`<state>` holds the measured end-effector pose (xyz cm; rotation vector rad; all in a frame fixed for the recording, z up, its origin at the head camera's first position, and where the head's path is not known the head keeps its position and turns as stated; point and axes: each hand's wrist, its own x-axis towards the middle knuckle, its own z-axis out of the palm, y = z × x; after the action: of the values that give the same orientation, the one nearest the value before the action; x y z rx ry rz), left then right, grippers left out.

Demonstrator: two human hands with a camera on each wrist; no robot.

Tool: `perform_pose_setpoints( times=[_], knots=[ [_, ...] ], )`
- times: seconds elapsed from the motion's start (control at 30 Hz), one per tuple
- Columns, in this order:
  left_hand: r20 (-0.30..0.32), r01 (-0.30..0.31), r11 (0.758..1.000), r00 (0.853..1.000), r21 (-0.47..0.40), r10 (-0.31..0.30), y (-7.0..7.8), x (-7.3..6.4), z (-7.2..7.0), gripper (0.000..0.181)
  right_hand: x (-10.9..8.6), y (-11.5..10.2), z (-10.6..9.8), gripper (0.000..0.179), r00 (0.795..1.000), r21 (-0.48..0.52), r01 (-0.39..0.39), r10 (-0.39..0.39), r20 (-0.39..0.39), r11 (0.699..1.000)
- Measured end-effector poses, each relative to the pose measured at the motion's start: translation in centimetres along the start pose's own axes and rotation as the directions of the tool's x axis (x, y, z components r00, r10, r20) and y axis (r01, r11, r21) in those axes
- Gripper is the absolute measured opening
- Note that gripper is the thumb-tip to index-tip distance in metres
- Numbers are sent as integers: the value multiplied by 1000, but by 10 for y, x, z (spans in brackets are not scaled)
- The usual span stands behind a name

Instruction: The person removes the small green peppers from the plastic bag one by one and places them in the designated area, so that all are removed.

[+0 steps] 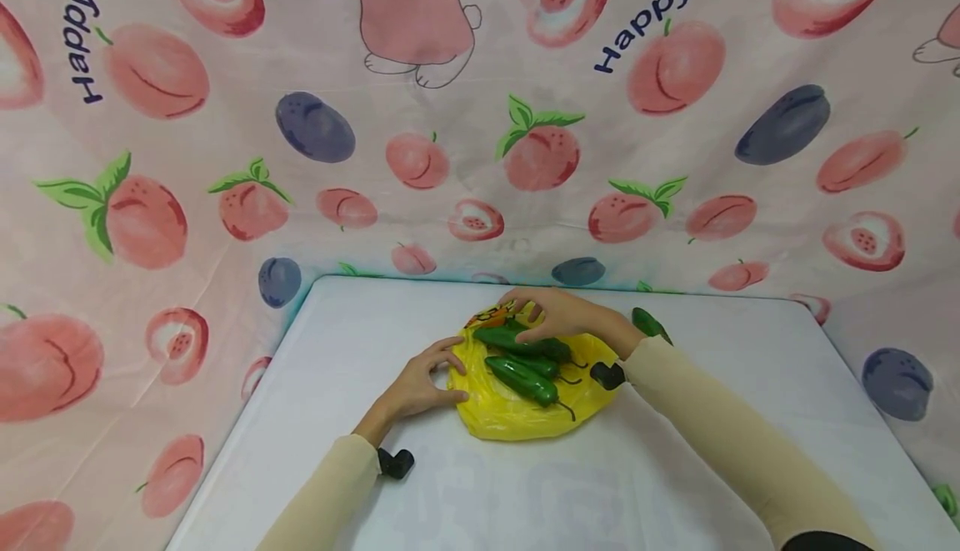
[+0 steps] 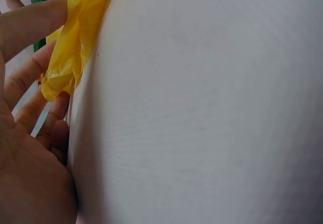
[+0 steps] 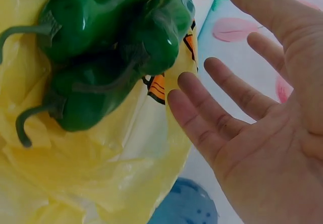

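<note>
Several glossy green peppers [image 1: 521, 380] with curved stems lie on a crumpled yellow plastic bag [image 1: 517, 424] with dark and orange print. At the bag's left edge is my left hand [image 1: 412, 384], thumb and fingers spread apart. In the left wrist view its fingertips touch a fold of yellow plastic [image 2: 81, 37]. My right hand [image 1: 566, 318] hovers over the far side of the peppers, palm down. The right wrist view shows that hand [image 3: 262, 123] with loosely extended fingers and nothing in them, beside the peppers [image 3: 91, 27].
Another green pepper [image 1: 651, 323] lies on the white table [image 1: 720, 468], partly hidden behind the right forearm. A cloth backdrop [image 1: 465, 109] printed with peaches and plums rises at the table's back edge and sides. Each wrist carries a small black camera [image 1: 396, 463].
</note>
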<state>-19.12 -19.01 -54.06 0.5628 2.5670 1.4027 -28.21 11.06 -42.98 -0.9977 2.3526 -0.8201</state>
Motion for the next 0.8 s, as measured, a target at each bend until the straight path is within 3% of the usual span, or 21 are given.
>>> perform_pose_setpoints(
  times=[0.23, 0.53, 0.8],
  knots=[
    [1, 7, 1000, 1000, -5, -7, 1, -1, 0, 28, 13, 4, 9, 62, 999, -16, 2, -1, 44, 1000],
    [3, 23, 1000, 1000, 13, -23, 0, -1, 1, 28, 20, -3, 14, 60, 991, -76, -54, 63, 120, 996],
    [-2, 23, 999, 1000, 26, -23, -1, 0, 0, 28, 23, -8, 17, 57, 991, -153, -36, 55, 123, 988]
  ],
)
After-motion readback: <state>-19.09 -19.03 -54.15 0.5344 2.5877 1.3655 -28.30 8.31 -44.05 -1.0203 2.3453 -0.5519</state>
